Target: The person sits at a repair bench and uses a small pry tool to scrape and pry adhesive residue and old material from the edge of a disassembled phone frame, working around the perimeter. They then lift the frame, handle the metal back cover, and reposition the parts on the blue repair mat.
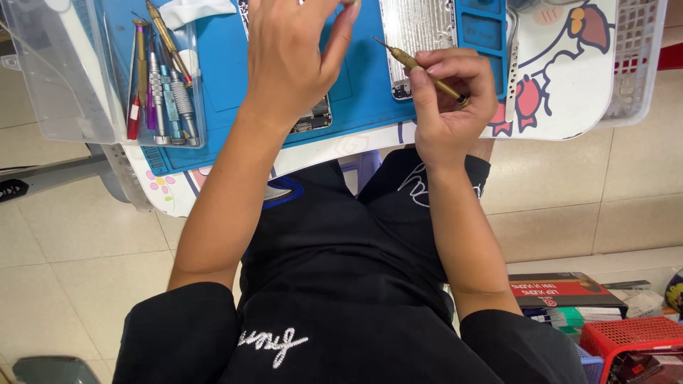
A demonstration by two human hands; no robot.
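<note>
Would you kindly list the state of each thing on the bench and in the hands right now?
Gold screwdriver: held in the right hand, tip pointing up-left.
Left hand: palm down over the opened phone, holding no tool.
Opened phone: lying flat on the blue mat, insides exposed.
Phone back cover: lying flat, detached.
Spare screwdrivers: lying side by side in the clear tray.

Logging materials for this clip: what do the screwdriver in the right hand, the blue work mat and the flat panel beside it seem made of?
Screwdriver: brass-coloured metal, judging by its golden sheen, with a thin dark steel-like tip. Blue mat: matte and moulded with recesses, probably silicone or rubber. Flat panel: silvery, finely ribbed and reflective, likely metal or foil. The right hand grips the screwdriver.
</note>
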